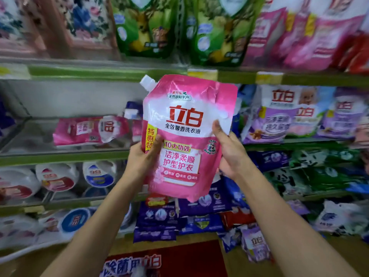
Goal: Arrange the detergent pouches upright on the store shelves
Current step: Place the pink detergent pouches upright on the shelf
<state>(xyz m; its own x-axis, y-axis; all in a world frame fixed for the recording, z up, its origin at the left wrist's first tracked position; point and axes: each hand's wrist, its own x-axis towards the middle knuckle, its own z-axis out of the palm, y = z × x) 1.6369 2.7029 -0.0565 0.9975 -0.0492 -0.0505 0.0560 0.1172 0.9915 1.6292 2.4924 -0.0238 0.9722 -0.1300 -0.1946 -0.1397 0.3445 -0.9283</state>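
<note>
A pink and white detergent pouch (185,132) with a white spout at its top left hangs upright in the air in front of the shelves. My left hand (142,154) grips its left edge, thumb across the front. My right hand (229,150) grips its right edge, thumb on the white band. Behind it, on the middle shelf (65,154), a similar pink pouch (91,129) lies flat on its side.
Green pouches (143,27) and pink pouches (299,37) stand on the top shelf. Purple pouches (289,114) stand at the right. Round tubs (58,178) fill the lower left shelves. Blue and purple pouches (179,216) lie piled low in the middle.
</note>
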